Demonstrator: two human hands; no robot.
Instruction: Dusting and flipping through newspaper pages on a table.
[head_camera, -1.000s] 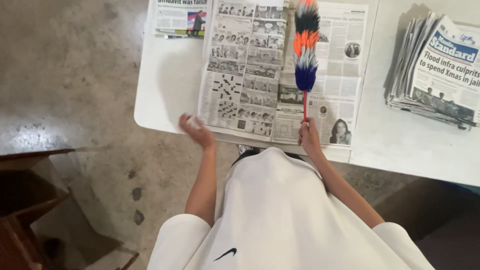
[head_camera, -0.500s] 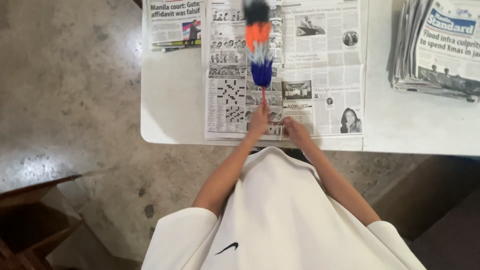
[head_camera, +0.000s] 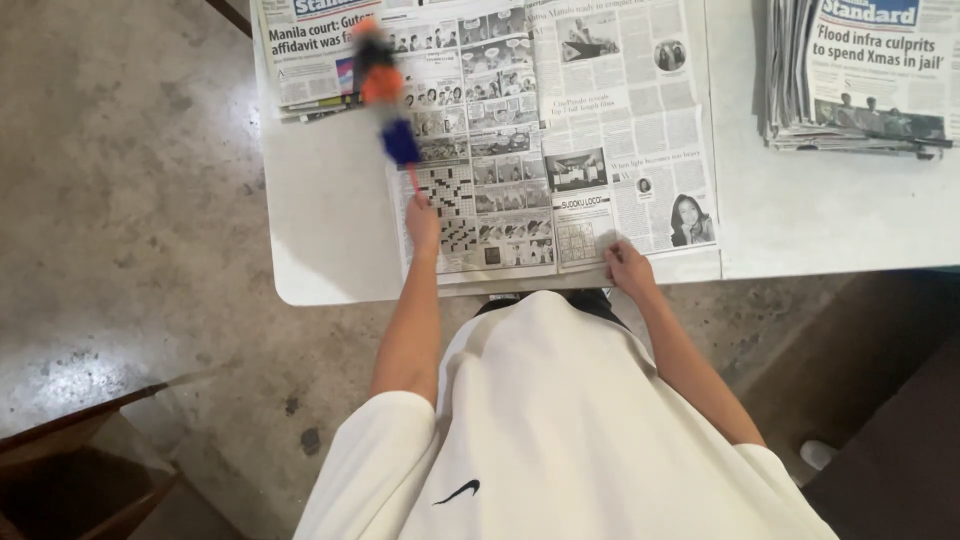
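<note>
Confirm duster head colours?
Feather duster: orange, pale and dark blue bands, blurred, on a red handle. Head view.

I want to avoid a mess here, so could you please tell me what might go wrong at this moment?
The left hand swings the duster fast enough to blur; it may flick the folded paper at the table's corner onto the floor. The right hand pins only the open newspaper's near edge, so its far pages could lift or crumple.

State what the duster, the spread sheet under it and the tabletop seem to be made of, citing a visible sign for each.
Duster: probably soft synthetic fibre, fluffy coloured bands, thin red stick.
Open newspaper: thin matte paper, printed, creased.
Table: likely smooth white plastic or laminate, rounded corner.
</note>
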